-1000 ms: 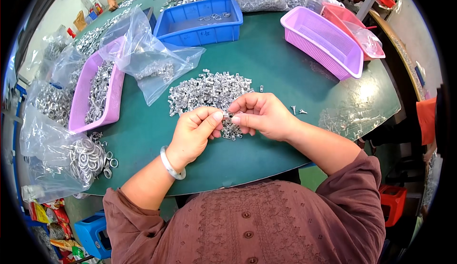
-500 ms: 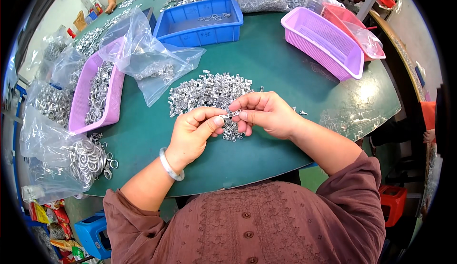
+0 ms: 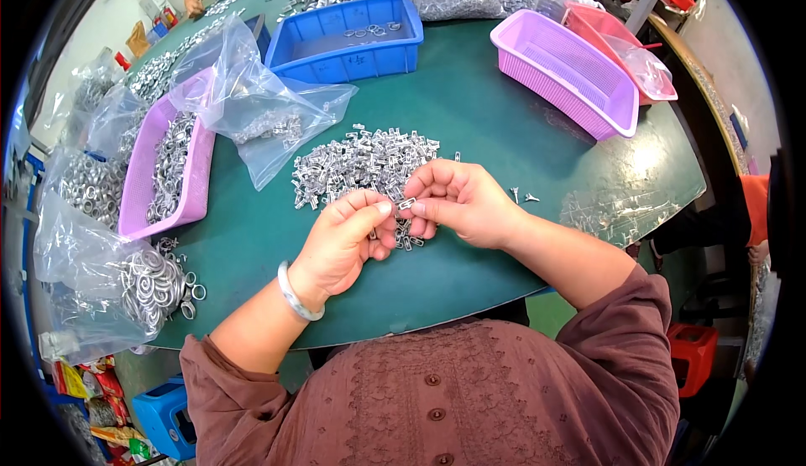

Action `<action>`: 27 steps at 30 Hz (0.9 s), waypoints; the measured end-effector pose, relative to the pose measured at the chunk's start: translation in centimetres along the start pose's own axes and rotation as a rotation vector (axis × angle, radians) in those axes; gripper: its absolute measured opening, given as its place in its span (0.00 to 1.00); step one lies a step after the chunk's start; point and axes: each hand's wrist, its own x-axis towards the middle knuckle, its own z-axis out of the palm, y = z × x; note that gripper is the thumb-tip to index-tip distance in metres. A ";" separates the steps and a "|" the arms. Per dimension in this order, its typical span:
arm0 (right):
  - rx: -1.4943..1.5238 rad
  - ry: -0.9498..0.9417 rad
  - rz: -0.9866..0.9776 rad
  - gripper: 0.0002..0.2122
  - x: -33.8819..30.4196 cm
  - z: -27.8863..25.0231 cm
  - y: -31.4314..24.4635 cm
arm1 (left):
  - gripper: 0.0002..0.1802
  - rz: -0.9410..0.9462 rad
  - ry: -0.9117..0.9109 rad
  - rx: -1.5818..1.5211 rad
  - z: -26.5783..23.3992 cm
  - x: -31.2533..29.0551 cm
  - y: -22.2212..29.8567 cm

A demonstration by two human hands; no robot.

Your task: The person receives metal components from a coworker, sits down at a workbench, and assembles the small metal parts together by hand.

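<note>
I see the right hand (image 3: 472, 207) pinching one metal clip (image 3: 406, 204) — from it, left hand (image 3: 336, 241) at eight o'clock, its grip I cannot tell — clip pile (image 3: 357, 166) at eleven.

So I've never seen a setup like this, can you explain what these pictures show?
There's no machine here, just a person's two bare hands. The pictures come from a wide fisheye camera worn on that person's head, looking down, which is why straight edges bend near the rim.

The right hand pinches a small silver metal piece. The left hand is close beside it; I can't tell whether it holds anything.

On the green table lies a heap of small silver metal pieces. Beyond it stands a blue rectangular plastic tray. To the left is a purple plastic basket of silver metal parts, and to the right a lilac slotted plastic basket.
</note>
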 end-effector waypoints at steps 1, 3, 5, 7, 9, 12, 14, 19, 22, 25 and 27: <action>0.000 0.000 0.000 0.05 -0.1 0.0 0.1 | 0.05 -0.043 0.019 0.038 0.1 -0.1 0.1; -0.105 -0.012 -0.073 0.05 -0.3 -0.1 0.3 | 0.06 -0.085 0.038 0.076 0.2 -0.2 0.1; -0.247 -0.008 -0.205 0.05 -0.2 0.0 0.5 | 0.07 -0.074 0.026 0.079 0.2 -0.2 0.0; -0.390 -0.003 -0.336 0.06 -0.2 0.0 0.4 | 0.06 -0.055 0.019 0.098 0.2 -0.2 -0.1; -0.541 -0.018 -0.438 0.06 -0.1 -0.1 0.2 | 0.05 -0.036 0.013 0.117 0.2 -0.2 -0.3; -0.203 0.009 -0.215 0.06 -0.4 0.5 0.3 | 0.06 0.076 0.011 0.191 0.3 -0.3 -0.6; -0.218 0.006 -0.200 0.06 -0.4 0.3 0.5 | 0.06 0.207 0.067 0.313 0.4 -0.4 -0.6; -0.258 -0.015 -0.118 0.06 -0.3 0.0 0.4 | 0.06 0.211 0.070 0.320 0.3 -0.4 -0.6; -0.234 -0.008 -0.104 0.05 -0.3 0.1 0.3 | 0.07 0.133 0.074 0.200 0.3 -0.4 -0.2; -0.157 0.023 -0.050 0.05 -0.2 0.1 0.3 | 0.09 0.049 0.080 0.090 0.3 -0.4 0.0; -0.144 0.026 -0.032 0.05 -0.3 0.1 0.3 | 0.10 0.018 0.077 0.072 0.2 -0.3 0.1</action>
